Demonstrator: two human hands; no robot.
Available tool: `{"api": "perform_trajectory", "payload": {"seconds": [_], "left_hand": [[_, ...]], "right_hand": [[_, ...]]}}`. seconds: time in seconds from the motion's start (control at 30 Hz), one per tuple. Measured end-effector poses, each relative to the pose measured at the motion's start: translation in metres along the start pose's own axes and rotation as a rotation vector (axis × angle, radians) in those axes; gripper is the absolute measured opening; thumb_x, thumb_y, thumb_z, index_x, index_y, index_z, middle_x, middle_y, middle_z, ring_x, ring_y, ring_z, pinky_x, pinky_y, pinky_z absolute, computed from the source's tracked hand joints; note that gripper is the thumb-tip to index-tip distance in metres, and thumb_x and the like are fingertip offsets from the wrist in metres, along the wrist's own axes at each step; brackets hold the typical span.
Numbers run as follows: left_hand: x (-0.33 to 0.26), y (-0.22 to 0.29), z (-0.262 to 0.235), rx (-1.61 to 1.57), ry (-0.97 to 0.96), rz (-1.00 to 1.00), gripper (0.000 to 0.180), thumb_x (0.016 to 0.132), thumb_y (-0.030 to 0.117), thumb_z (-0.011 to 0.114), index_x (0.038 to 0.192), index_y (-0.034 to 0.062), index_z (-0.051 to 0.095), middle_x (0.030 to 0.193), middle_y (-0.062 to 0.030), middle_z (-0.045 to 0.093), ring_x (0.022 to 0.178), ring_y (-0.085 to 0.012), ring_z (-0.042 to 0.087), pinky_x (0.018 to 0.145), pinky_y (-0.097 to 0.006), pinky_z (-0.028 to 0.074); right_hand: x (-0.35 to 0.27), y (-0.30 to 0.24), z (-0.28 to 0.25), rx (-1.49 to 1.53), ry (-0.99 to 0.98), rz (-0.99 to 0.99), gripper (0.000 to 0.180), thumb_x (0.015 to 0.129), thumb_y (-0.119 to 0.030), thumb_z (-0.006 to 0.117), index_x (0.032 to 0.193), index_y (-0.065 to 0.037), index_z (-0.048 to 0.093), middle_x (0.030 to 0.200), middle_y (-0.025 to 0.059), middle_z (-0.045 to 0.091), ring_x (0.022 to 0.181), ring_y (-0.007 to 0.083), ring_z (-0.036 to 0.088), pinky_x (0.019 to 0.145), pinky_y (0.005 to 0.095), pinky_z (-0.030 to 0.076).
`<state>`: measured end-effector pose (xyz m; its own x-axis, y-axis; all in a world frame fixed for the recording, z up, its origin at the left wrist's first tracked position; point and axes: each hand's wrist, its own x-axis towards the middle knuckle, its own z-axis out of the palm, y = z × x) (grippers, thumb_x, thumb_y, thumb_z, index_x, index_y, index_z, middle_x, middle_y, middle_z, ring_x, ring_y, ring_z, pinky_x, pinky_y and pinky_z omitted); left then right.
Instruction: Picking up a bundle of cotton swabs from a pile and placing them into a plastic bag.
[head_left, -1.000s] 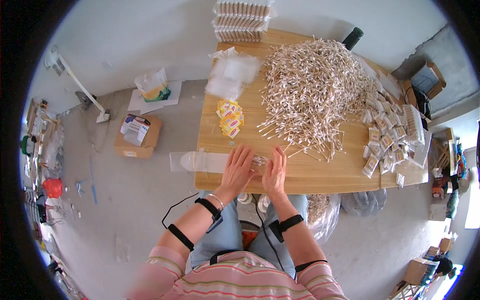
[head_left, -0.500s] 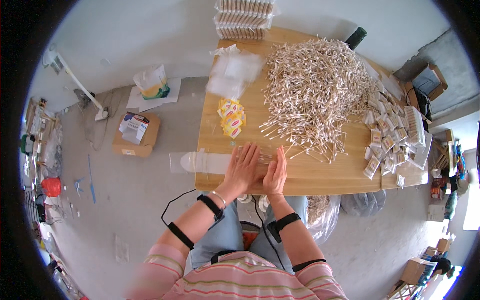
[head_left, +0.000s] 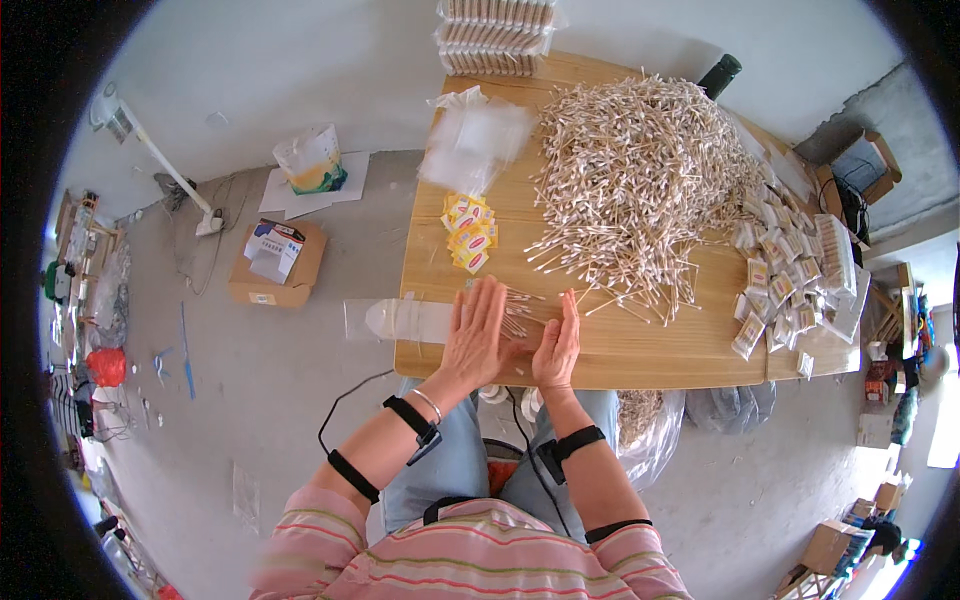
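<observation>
A small bunch of cotton swabs (head_left: pixel 514 314) lies on the table between my two hands. My left hand (head_left: pixel 474 335) is tilted on its edge with straight fingers, along the left side of the bunch. Facing it from the right, my right hand (head_left: pixel 557 345) also has its fingers stretched out, with a gap to the swabs. Part of the bunch is hidden behind my left hand. Left of that hand, a clear plastic bag (head_left: pixel 370 320) with a white rounded insert reaches past the table's edge. A large heap of cotton swabs (head_left: pixel 640 180) spreads beyond my hands.
Yellow-and-white printed cards (head_left: pixel 470 238) and a stack of clear bags (head_left: pixel 470 145) lie at the left. Filled small packs (head_left: pixel 780 270) pile up at the right. Bagged swabs (head_left: pixel 495 38) stand at the back, a dark bottle (head_left: pixel 720 75) at the far right corner of the table (head_left: pixel 640 365).
My hands have moved a little farther apart, the left one shifting left. More of the small swab bunch shows between them. The whole view has shifted slightly.
</observation>
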<state>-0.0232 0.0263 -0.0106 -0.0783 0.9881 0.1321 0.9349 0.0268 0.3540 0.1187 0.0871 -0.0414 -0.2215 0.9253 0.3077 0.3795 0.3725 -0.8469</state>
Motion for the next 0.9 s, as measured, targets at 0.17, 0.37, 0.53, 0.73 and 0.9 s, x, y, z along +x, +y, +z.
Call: {"api": "perform_trajectory", "payload": {"seconds": [0.17, 0.37, 0.53, 0.73, 0.9], "left_hand": [[-0.012, -0.022, 0.005, -0.183, 0.032, -0.097, 0.088, 0.084, 0.040, 0.065, 0.148, 0.0001, 0.020, 0.154, -0.0223, 0.020, 0.145, -0.0348, 0.015, 0.118, -0.048, 0.013], [0.002, -0.005, 0.000, -0.002, -0.007, -0.168, 0.074, 0.090, 0.038, 0.058, 0.147, 0.0032, 0.026, 0.155, -0.0172, 0.023, 0.145, -0.0298, 0.019, 0.118, -0.045, 0.014], [0.004, -0.010, 0.004, -0.069, 0.058, -0.188, 0.062, 0.093, 0.030, 0.055, 0.145, 0.0046, 0.031, 0.152, -0.0170, 0.030, 0.143, -0.0306, 0.025, 0.117, -0.044, 0.018], [0.003, -0.028, 0.011, -0.608, 0.373, -0.318, 0.043, 0.098, 0.016, 0.047, 0.138, 0.0030, 0.039, 0.142, -0.0208, 0.043, 0.133, -0.0369, 0.039, 0.108, -0.044, 0.035], [-0.003, -0.027, 0.012, -0.606, 0.450, -0.284, 0.040, 0.100, 0.012, 0.041, 0.138, 0.0013, 0.038, 0.140, -0.0216, 0.045, 0.130, -0.0392, 0.042, 0.106, -0.043, 0.039]], "right_hand": [[-0.001, -0.018, -0.001, -0.289, -0.138, -0.201, 0.059, 0.091, -0.012, 0.051, 0.143, 0.005, 0.028, 0.151, 0.0277, 0.024, 0.140, 0.0451, 0.023, 0.115, 0.0515, 0.021], [-0.006, -0.025, -0.011, -0.427, -0.275, -0.228, 0.080, 0.080, -0.026, 0.067, 0.143, 0.003, 0.029, 0.152, 0.0256, 0.021, 0.140, 0.0451, 0.019, 0.114, 0.0535, 0.020], [-0.013, -0.037, -0.025, -0.353, -0.428, -0.227, 0.077, 0.075, -0.033, 0.073, 0.135, 0.001, 0.039, 0.147, 0.0211, 0.028, 0.136, 0.0429, 0.025, 0.112, 0.0520, 0.024], [0.000, -0.025, -0.015, -0.489, -0.393, -0.161, 0.072, 0.074, -0.019, 0.074, 0.134, 0.000, 0.040, 0.148, 0.0204, 0.028, 0.136, 0.0418, 0.026, 0.112, 0.0528, 0.024], [0.010, -0.033, 0.007, -0.598, -0.346, -0.220, 0.071, 0.083, -0.025, 0.065, 0.141, 0.002, 0.034, 0.150, 0.0211, 0.028, 0.141, 0.0406, 0.021, 0.115, 0.0510, 0.020]]}}
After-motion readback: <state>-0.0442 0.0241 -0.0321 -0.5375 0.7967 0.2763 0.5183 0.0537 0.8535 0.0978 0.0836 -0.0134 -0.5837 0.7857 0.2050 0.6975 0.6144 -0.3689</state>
